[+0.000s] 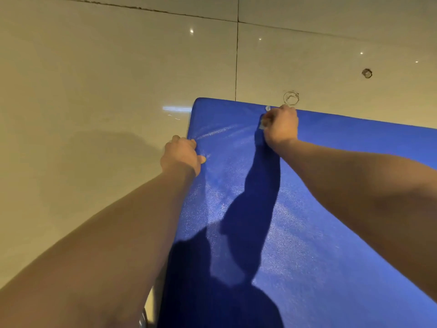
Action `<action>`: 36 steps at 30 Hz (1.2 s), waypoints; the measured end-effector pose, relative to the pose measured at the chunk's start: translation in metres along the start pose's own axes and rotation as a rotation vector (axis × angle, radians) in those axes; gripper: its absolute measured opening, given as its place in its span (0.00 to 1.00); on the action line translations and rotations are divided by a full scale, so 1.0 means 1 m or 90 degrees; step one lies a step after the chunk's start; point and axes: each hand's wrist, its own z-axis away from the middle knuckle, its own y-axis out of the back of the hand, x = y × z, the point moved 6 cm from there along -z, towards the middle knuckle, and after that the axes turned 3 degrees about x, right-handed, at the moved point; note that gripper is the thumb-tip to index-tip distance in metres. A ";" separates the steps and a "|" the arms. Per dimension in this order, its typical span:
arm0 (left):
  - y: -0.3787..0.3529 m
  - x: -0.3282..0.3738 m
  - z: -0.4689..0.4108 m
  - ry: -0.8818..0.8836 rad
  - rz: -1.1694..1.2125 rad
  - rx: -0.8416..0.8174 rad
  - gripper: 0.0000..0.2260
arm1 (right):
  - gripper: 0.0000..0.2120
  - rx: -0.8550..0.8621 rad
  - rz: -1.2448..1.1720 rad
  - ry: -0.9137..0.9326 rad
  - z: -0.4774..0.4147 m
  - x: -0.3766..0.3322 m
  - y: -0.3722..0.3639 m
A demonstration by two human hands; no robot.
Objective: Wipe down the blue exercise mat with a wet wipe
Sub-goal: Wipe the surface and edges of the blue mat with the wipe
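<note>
Nearest: both bare forearms reach fwd from bottom corners; their dark shadows fall across near part of blue mat (307, 209); mat lies flat on glossy beige tile floor (94, 91), filling lower right, its far-left corner rounded; surface textured, w/ sheen streaks toward far end.

Mid: left hand (181, 155) at mat's left edge, fingers curled over the edge, thumb lying on top surface, so clamped on the mat itself; mat puckers slightly beside it.

Farther: right hand (280, 125) balled into a fist, knuckles down on mat just short of far edge; bits of whitish wet wipe (262, 125) poke out at fist's left side, rest hidden in the grip.

Beyond mat: ring-shaped mark (291, 98) on tile just past far edge; smaller round mark (367, 73) farther right; dark grout lines cross floor; a few light glints.
</note>
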 end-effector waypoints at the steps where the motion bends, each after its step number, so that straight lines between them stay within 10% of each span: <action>1: 0.000 0.000 -0.001 -0.002 -0.005 0.001 0.24 | 0.12 0.010 -0.013 -0.015 0.004 -0.005 -0.003; 12: -0.016 -0.018 -0.004 -0.014 0.121 0.026 0.22 | 0.17 -0.148 -0.073 0.233 0.053 -0.158 -0.052; 25: -0.017 -0.033 0.010 0.007 0.165 0.046 0.22 | 0.11 -0.007 0.042 0.038 0.042 0.009 0.009; 36: -0.019 -0.044 0.017 0.013 0.195 0.087 0.18 | 0.09 -0.090 -0.038 0.207 0.093 -0.129 -0.035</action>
